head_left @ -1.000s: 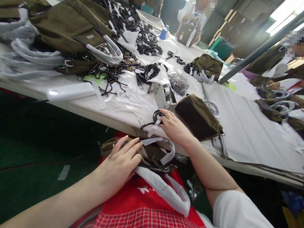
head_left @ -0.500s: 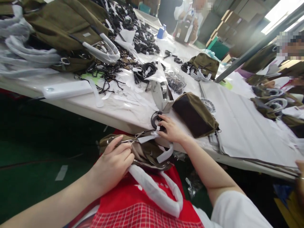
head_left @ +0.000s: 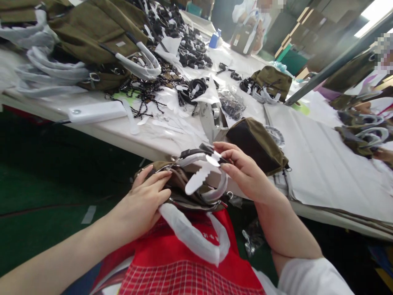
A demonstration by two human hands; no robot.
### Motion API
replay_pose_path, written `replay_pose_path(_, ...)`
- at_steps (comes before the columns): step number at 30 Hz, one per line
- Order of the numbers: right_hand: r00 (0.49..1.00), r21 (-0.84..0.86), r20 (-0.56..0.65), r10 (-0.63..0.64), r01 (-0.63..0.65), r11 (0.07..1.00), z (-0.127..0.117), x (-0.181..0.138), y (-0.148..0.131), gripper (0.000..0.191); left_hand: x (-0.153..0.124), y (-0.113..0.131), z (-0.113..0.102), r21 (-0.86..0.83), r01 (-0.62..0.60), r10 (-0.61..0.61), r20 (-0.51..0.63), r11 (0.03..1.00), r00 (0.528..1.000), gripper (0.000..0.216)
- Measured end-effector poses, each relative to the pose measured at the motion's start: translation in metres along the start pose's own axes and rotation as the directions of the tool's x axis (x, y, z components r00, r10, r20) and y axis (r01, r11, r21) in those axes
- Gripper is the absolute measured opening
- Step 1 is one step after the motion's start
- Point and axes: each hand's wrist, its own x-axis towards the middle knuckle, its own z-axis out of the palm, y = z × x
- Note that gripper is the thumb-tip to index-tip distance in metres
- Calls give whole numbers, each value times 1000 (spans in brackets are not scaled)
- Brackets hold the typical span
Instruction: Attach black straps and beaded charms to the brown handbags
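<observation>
An olive handbag [head_left: 181,186] rests in my lap against the table edge, its zipped mouth open. One wrapped white handle [head_left: 193,239] hangs toward me over my red apron. My left hand [head_left: 147,198] grips the bag's left side by the zipper, its fingers closed over the rim. Above the bag's mouth, my right hand [head_left: 241,168] pinches a coiled black strap [head_left: 196,151] with a white paper wrap [head_left: 199,176] on it. The second wrapped handle [head_left: 219,188] stands just below my right fingers.
A brown-and-olive bag [head_left: 258,145] lies on the table beyond my right hand, beside a grey metal device [head_left: 211,119]. Black straps [head_left: 193,53], olive bags [head_left: 101,32] and a white plastic bar [head_left: 96,112] lie to the left. A person [head_left: 251,24] holds a bag across the table.
My right hand has lifted the coiled black strap off the table edge and brought it over the bag's opening. My left hand has stayed on the bag.
</observation>
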Motion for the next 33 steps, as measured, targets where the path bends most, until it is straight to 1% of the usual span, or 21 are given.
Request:
replay_pose_path(1, 996, 181, 81, 45, -59, 982, 4, -4, -12, 18, 0, 0, 0, -6, 7, -7, 12, 1000, 1000, 17)
replay_pose_path(2, 981, 361, 167, 94, -150, 921, 11, -8, -20, 25, 0, 0, 0, -17, 11, -11, 22, 1000, 1000, 17)
replay_pose_path(3, 958, 514, 251, 138, -253, 820, 19, -11, -25, 32, -1, 0, 0, -29, 12, -12, 30, 1000, 999, 17)
replay_pose_path(4, 930, 628, 324, 176, -351, 694, 29, -14, -27, 39, -1, 0, 1, -40, 12, -11, 36, 999, 999, 18)
replay_pose_path(5, 903, 703, 379, 204, -424, 570, 39, -15, -27, 45, -1, 0, 1, -50, 12, -10, 38, 999, 999, 19)
replay_pose_path(6, 882, 745, 416, 222, -470, 474, 48, -16, -24, 49, -1, 0, 1, -59, 10, -7, 35, 998, 999, 20)
replay_pose_path(7, 869, 765, 440, 226, -494, 414, 56, -16, -21, 52, -1, 0, 1, -65, 5, -3, 30, 998, 1000, 22)
replay_pose_path(8, 864, 772, 453, 220, -504, 388, 62, -15, -16, 53, -1, 0, 1, -68, -1, 3, 25, 998, 1000, 24)
replay_pose_path(9, 863, 770, 458, 212, -505, 390, 66, -14, -11, 54, -1, -1, -1, -69, -14, 15, 22, 997, 1000, 27)
replay_pose_path(11, 875, 741, 435, 212, -482, 467, 68, -10, -2, 53, -2, -4, -4, -65, -47, 48, 18, 997, 999, 31)
replay_pose_path(13, 899, 688, 350, 264, -437, 579, 62, -5, 3, 48, -4, -9, -8, -54, -71, 73, 21, 996, 997, 31)
replay_pose_path(15, 914, 659, 236, 331, -401, 636, 49, 1, 3, 46, -4, -13, -12, -37, -83, 84, 23, 996, 996, 23)
replay_pose_path(17, 917, 690, 130, 378, -357, 629, 32, 7, -5, 45, -3, -14, -14, -10, -95, 95, 29, 995, 995, 15)
replay_pose_path(19, 919, 726, 26, 394, -288, 624, 15, 13, -19, 35, 3, -13, -15, 23, -111, 110, 49, 994, 993, 12)
replay_pose_path(22, 919, 717, -151, 363, -151, 680, -6, 20, -44, 31, 18, -7, -15, 59, -130, 124, 102, 990, 987, 11)
replay_pose_path(24, 918, 694, -221, 330, -90, 715, -12, 24, -57, 29, 31, -3, -14, 61, -142, 134, 121, 988, 984, 12)
replay_pose_path(26, 927, 695, -186, 324, -108, 710, -7, 25, -62, 29, 41, -2, -13, 50, -156, 149, 113, 987, 982, 13)
replay_pose_path(28, 936, 728, -60, 348, -198, 657, 10, 24, -57, 30, 47, -4, -12, 17, -190, 189, 52, 982, 981, 17)
replay_pose_path(30, 919, 759, 105, 380, -321, 567, 36, 21, -39, 30, 48, -9, -12, -23, -230, 229, -29, 973, 973, 27)
replay_pose_path(31, 900, 767, 176, 399, -380, 517, 50, 19, -27, 29, 46, -11, -12, -36, -237, 235, -57, 971, 970, 32)
replay_pose_path(33, 864, 775, 271, 423, -457, 437, 74, 13, -1, 32, 38, -17, -12, -40, -205, 202, -59, 978, 978, 32)
